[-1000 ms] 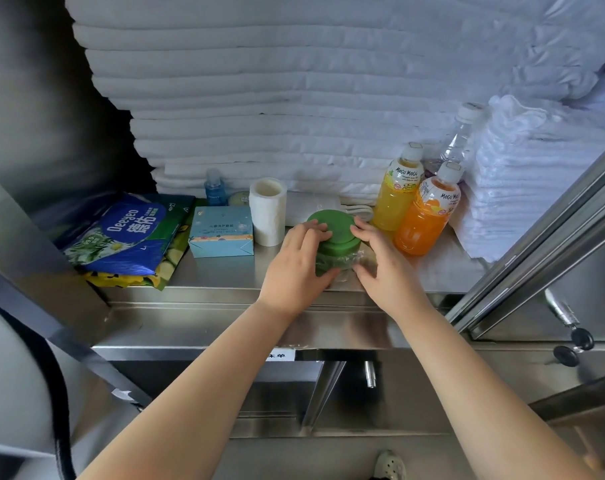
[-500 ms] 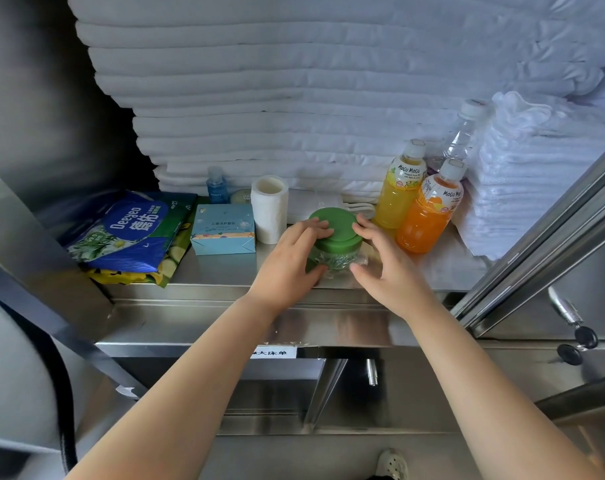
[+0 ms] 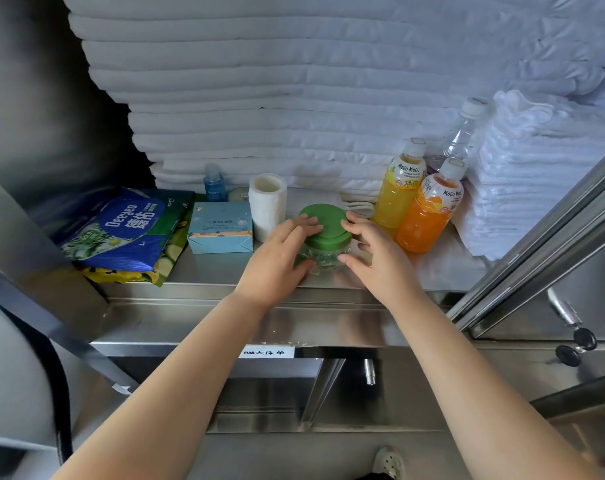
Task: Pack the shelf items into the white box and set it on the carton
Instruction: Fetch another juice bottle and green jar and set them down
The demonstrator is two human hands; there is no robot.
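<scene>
A clear jar with a green lid stands near the front of the steel shelf. My left hand holds it from the left, fingers on the lid and thumb low on the glass. My right hand holds the other side the same way. Beside it are a white paper roll, a light-blue carton, a blue wipes pack, a small blue bottle, a yellow drink bottle, an orange drink bottle and a water bottle. No white box is in view.
Folded white linens are stacked high behind the items, and a pile of white towels fills the right end. An open steel door frame slants across the right, with keys hanging in its lock. Another compartment lies below the shelf.
Both hands stay on the green-lidded jar at the same spot on the shelf. Only the camera has shifted slightly.
</scene>
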